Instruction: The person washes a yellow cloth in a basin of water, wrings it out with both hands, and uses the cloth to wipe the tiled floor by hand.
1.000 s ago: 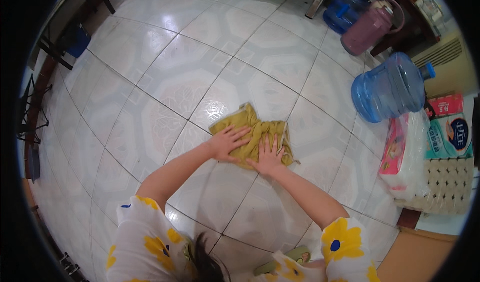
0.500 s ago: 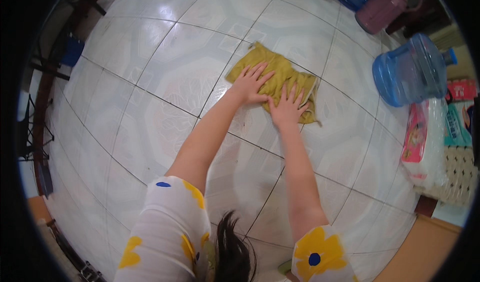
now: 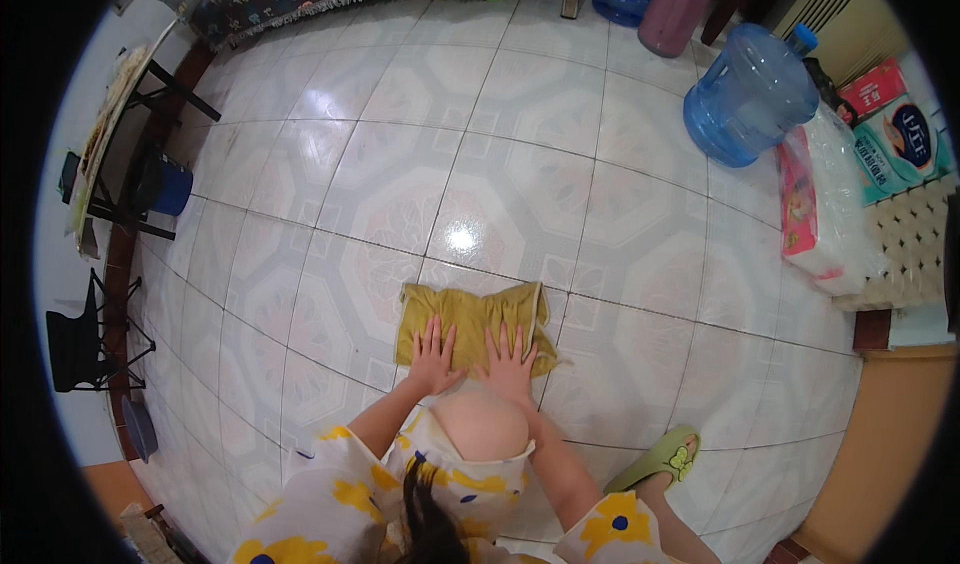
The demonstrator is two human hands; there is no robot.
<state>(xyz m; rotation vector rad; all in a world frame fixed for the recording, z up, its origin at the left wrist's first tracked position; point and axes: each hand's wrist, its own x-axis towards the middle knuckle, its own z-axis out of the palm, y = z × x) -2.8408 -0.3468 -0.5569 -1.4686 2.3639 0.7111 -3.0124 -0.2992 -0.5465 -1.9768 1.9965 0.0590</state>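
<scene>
A mustard-yellow cloth (image 3: 470,307) lies spread on the tiled floor close in front of me, roughly rectangular, with a few wrinkles and loose threads at its right side. My left hand (image 3: 434,361) rests flat on the cloth's near left part, fingers stretched out toward the far side. Beside it, my right hand (image 3: 508,366) presses on the near right part with fingers apart. Neither hand grips the cloth; both palms lie at its near edge. My bare knee (image 3: 480,424) is just behind the hands.
Pale patterned tiles (image 3: 380,174) surround the cloth. To my right is my foot in a green slipper (image 3: 668,462). Far right stand a blue water jug (image 3: 750,99), a pink thermos (image 3: 677,9) and wrapped tissue packs (image 3: 825,209). A blue bin (image 3: 172,189) and black folding chair (image 3: 85,344) stand left.
Both hands and the cloth have come nearer to my body, and the cloth lies flatter and straighter. The view has tilted up, bringing in a fringed cover at the back; my knee and slipper now show.
</scene>
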